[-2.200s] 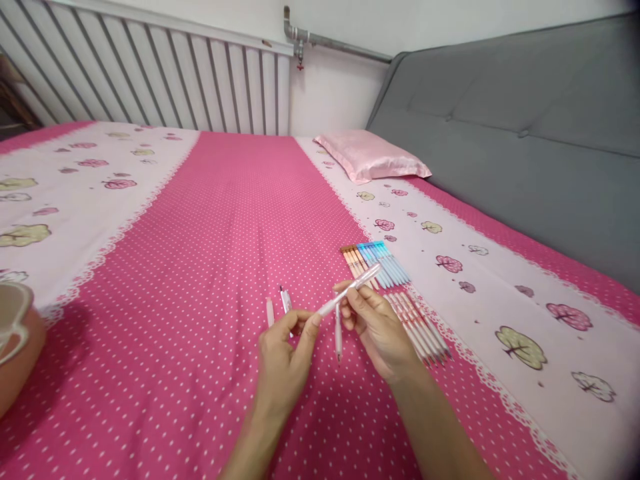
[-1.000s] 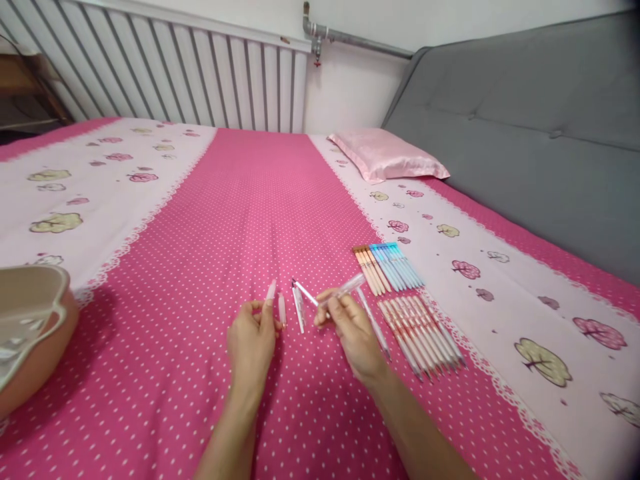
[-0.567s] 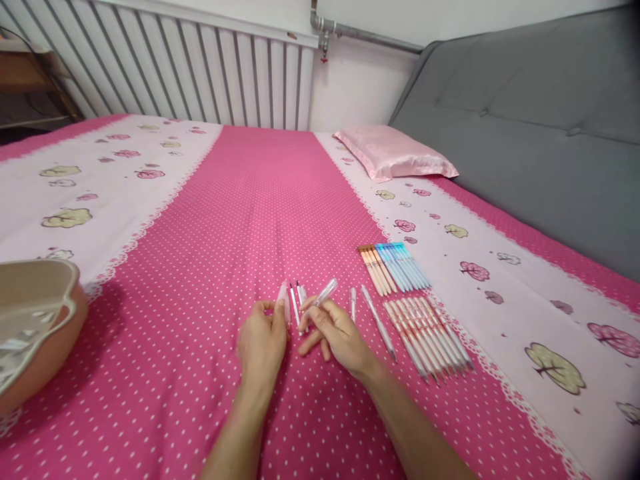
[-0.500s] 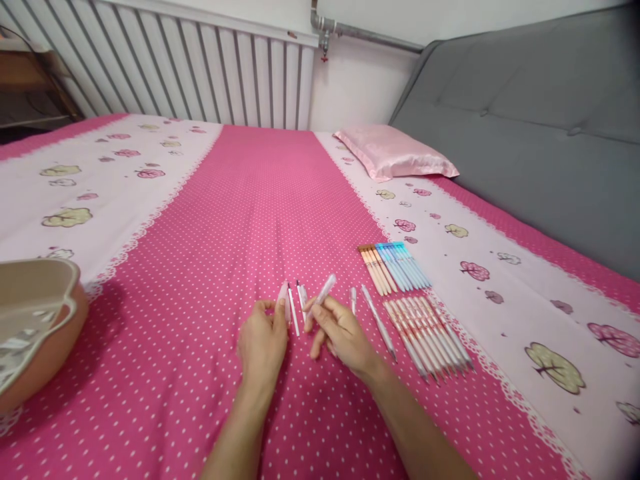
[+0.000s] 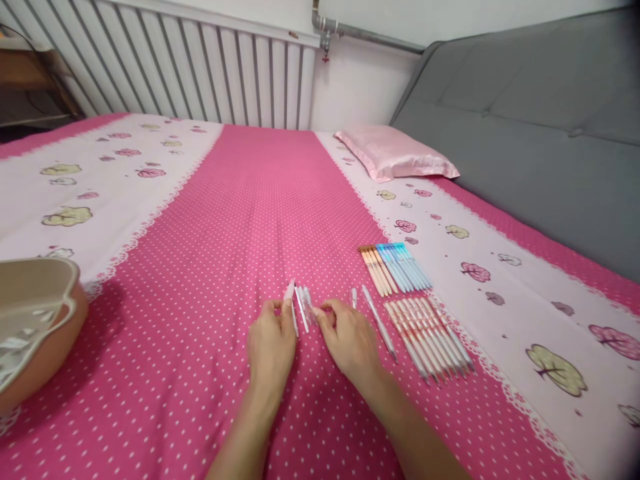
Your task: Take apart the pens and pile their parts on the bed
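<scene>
My left hand (image 5: pixel 273 337) pinches a translucent pinkish pen barrel (image 5: pixel 289 291) between thumb and fingers, its upper end showing. Thin white pen refills (image 5: pixel 301 309) lie on the polka-dot cover between my hands, one partly under my left fingertips. My right hand (image 5: pixel 349 335) is closed low over the cover, its fingertips on a clear pen barrel (image 5: pixel 311 313) beside the refills; its lower end is hidden. Just past my right hand are a short clear pen part (image 5: pixel 354 297) and a whitish pen (image 5: pixel 379 323).
Several red-patterned pens (image 5: pixel 427 337) lie in a row at right, with orange pens (image 5: pixel 379 270) and blue pens (image 5: pixel 403 267) beyond. A beige basin (image 5: pixel 75 300) with whitish pieces inside stands at left. A pink pillow (image 5: pixel 395 153) rests near the grey headboard (image 5: pixel 520 113).
My right hand has lowered the clear barrel from a raised, tilted position down beside the refills. My left hand has shifted slightly right with its barrel, over the nearest refill.
</scene>
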Motion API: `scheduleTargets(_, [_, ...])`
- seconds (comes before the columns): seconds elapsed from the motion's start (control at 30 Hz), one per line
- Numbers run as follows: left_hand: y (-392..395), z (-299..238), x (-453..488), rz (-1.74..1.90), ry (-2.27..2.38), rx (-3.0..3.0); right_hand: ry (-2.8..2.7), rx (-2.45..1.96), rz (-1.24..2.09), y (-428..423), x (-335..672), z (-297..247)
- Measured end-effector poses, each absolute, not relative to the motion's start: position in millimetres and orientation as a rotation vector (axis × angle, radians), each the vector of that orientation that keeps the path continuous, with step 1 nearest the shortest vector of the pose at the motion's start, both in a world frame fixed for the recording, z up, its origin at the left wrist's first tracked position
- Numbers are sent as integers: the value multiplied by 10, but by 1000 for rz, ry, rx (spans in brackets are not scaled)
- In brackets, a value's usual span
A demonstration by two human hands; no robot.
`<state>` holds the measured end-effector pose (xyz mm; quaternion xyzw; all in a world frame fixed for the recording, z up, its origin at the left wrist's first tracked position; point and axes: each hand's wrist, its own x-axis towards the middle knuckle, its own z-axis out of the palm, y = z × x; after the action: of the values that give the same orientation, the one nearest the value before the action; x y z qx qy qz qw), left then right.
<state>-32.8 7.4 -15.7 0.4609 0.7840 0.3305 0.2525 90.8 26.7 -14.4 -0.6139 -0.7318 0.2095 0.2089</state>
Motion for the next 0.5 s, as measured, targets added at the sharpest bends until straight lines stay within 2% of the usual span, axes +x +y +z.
scheduleTargets(0.2, [58,-168,-339,848,2094,1338,-1962,-1709,553,298,1118,-20])
scheduleTargets(0.37, [48,-79,-320,935,2164,1292,-1869,-1997,360,339,1385,-24])
scheduleTargets(0.5, [35,-13,-271,991,2122,1294,-1863,-1985,471,369,1405,-178])
